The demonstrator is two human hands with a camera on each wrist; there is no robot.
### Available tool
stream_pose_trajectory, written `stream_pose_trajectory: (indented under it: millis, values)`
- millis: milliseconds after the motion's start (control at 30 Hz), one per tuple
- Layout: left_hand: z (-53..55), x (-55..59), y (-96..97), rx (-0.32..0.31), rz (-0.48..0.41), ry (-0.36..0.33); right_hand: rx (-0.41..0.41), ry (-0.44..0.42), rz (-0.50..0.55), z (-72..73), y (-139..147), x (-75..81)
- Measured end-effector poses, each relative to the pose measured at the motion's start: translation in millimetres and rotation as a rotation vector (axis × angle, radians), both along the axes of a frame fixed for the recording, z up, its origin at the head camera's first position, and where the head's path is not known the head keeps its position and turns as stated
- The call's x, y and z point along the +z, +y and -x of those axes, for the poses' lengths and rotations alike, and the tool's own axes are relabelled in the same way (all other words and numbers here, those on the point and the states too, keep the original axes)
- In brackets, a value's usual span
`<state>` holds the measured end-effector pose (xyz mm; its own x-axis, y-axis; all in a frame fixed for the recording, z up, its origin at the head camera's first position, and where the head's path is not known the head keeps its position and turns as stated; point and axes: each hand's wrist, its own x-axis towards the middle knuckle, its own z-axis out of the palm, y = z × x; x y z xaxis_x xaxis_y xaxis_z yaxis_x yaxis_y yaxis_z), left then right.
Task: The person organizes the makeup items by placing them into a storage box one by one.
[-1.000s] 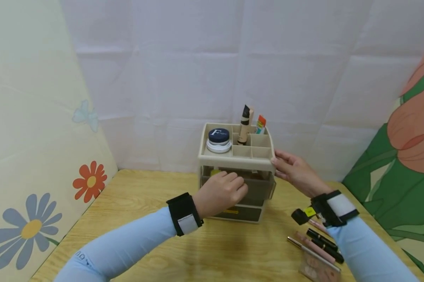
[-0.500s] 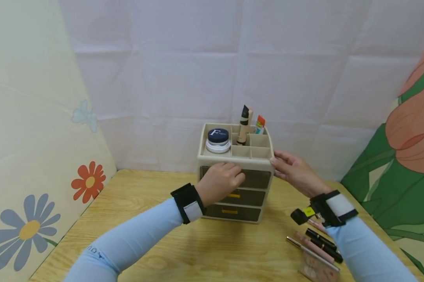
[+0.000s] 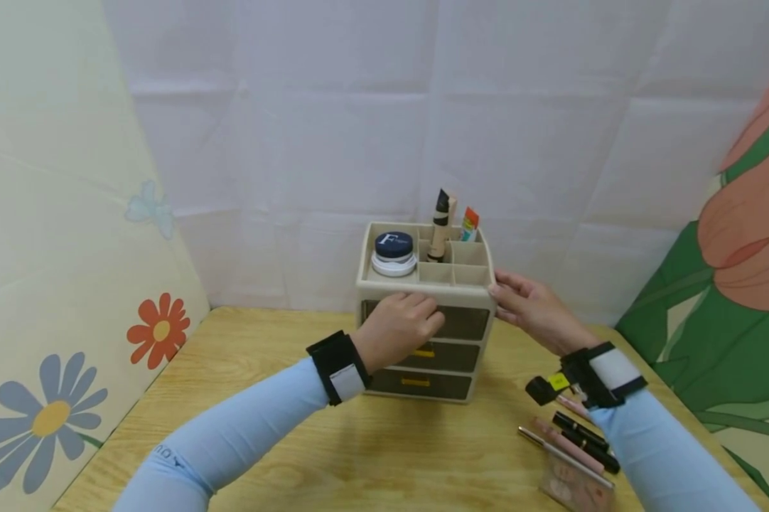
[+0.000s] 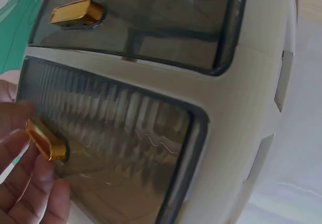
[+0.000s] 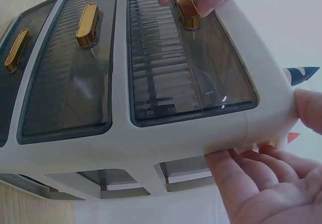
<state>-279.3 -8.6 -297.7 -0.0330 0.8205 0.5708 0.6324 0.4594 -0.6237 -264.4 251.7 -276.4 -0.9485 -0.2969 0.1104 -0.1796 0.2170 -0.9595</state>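
A cream makeup organizer with three dark see-through drawers stands on the table. My left hand is at the top drawer, its fingers pinching the gold drawer handle; in the left wrist view this handle shows between thumb and fingers. All three drawers are pushed in. My right hand grips the organizer's upper right corner, thumb at the rim and fingers along the side wall. On top sit a navy-lidded jar over a white round case, a beige tube and an orange-capped tube.
At the table's right lie black tubes, a pink tube, a silver pen-like stick and a flat pinkish palette, near my right forearm. A white cloth hangs behind the wooden table.
The top drawer stood pulled out a second ago and slid back into the organizer, my left hand moving away from me with it. Over the last half second little has moved.
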Motion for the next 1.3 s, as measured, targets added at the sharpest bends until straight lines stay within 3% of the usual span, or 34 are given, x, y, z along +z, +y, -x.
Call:
stream_pose_trajectory:
  millis: [100,200,333,467,533,600,667,733,833,933,1033,1300]
  values:
    - [-2.3,3.0,-3.7,-0.027,-0.028,-0.075,0.003,-0.005,0.011,0.3,0.7,-1.1]
    - [-4.8,9.6,-11.8,-0.086,-0.113,-0.217,0.007,-0.006,0.017,0.7,1.3,-1.8]
    - [-1.7,23.9,-30.5,-0.17,-0.31,-0.384,0.025,0.01,0.01,0.5,1.9,-0.8]
    - [12.6,37.6,-53.6,-0.21,-0.566,-0.567,0.023,0.019,0.01,0.0,1.9,1.3]
    - [22.3,40.7,-64.9,-0.208,-0.695,-0.749,0.014,0.014,0.012,0.3,1.8,2.0]
    - [31.9,40.4,-75.0,-0.172,-0.793,-0.988,0.009,0.012,0.016,0.3,1.5,2.1]
    - [41.1,37.0,-82.8,-0.132,-0.856,-1.245,0.006,0.009,0.019,0.4,1.3,1.1]
    - [49.7,30.8,-87.8,-0.096,-0.877,-1.457,0.013,0.009,0.026,0.4,1.0,-0.4]
    - [58.1,19.6,-89.4,-0.13,-0.893,-1.64,0.013,0.006,0.029,0.5,0.8,-2.9]
    - [62.1,9.9,-84.8,-0.231,-0.917,-1.711,0.019,0.008,0.036,0.7,1.4,-4.5]
    - [63.3,4.2,-76.7,-0.33,-0.92,-1.729,0.026,0.018,0.038,0.7,2.7,-5.3]
    - [66.6,-3.8,-61.3,-0.43,-0.978,-1.718,0.018,0.001,0.051,-0.7,8.2,-5.6]
